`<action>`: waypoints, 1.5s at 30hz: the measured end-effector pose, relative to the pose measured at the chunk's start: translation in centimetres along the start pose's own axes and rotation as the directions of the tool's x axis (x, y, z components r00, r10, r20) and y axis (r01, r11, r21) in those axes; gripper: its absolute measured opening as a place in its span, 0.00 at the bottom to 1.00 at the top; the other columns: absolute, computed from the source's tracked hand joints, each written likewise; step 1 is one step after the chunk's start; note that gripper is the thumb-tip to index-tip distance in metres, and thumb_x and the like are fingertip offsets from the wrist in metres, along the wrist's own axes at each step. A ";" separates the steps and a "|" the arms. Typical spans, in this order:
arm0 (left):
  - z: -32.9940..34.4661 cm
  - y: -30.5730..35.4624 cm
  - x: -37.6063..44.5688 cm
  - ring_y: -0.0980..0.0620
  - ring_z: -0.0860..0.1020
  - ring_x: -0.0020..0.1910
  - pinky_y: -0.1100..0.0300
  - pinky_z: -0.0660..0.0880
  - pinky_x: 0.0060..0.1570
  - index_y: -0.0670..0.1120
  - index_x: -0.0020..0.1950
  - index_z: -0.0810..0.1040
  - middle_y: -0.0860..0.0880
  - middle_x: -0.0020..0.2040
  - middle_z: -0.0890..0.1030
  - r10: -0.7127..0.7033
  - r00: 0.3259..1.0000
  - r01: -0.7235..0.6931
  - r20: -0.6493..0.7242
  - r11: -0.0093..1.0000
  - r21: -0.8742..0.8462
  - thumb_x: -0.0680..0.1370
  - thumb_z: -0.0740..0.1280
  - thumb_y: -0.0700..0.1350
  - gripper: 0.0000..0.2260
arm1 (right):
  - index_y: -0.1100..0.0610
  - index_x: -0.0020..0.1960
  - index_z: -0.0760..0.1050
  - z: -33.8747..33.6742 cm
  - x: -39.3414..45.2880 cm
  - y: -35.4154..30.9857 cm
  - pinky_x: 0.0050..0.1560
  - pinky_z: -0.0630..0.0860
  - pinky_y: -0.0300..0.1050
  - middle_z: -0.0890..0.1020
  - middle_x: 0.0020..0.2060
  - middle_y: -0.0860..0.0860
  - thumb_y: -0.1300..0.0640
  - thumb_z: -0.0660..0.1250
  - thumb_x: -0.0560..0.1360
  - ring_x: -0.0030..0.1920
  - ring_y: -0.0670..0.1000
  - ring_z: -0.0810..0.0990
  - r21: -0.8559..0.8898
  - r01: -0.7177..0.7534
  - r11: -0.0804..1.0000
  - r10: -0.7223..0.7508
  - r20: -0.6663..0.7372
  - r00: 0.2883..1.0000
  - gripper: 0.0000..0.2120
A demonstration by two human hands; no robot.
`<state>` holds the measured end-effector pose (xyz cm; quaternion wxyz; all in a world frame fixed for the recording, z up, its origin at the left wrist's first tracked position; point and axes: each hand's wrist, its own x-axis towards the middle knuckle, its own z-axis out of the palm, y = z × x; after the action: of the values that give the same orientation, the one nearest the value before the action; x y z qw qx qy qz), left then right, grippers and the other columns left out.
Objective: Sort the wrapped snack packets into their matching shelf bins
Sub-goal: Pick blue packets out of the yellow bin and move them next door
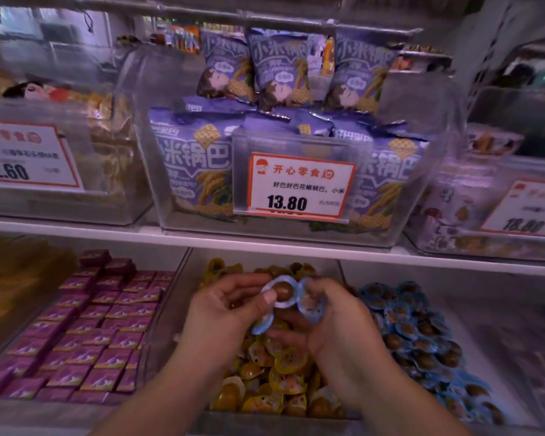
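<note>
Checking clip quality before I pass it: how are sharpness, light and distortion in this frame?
Head view: the centre is sharpest, the 13.80 price tag readable; the edges smear, so the right tag is illegible. Wide-angle bending curves the shelf edge. Light is dim with a purple cast. Both hands and blue packets are slightly soft.

This is a snack shop, seen at its shelving. A white shelf [202, 239] carries clear plastic bins [145, 171], each with a red-bordered price tag [299, 187] on its front; the middle one reads 13.80 and another price card [26, 155] to the left reads 2.60. Purple snack bags [277, 70] fill the middle bin. Below, open bins hold loose wrapped sweets sorted by colour: purple packets [85, 322], yellow packets [283, 372] and blue packets [422, 335].
</note>
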<state>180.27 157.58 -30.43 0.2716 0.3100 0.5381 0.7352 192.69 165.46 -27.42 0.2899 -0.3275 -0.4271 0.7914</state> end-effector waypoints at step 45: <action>-3.7 0.3 3.7 0.46 0.79 0.50 0.55 0.75 0.49 0.54 0.52 0.80 0.50 0.50 0.79 -0.043 0.926 -0.377 0.375 -0.118 0.919 0.76 0.60 0.62 0.16 | 0.49 0.59 0.78 -8.0 2.0 2.6 0.67 0.59 0.25 0.64 0.67 0.38 0.61 0.65 0.76 0.68 0.37 0.63 -0.810 0.469 0.352 -0.605 0.186 0.775 0.14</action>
<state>175.01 157.87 -30.37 -0.0703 0.5752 0.8119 0.0712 197.08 169.57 -33.58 0.3754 -0.3205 -0.8044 0.3305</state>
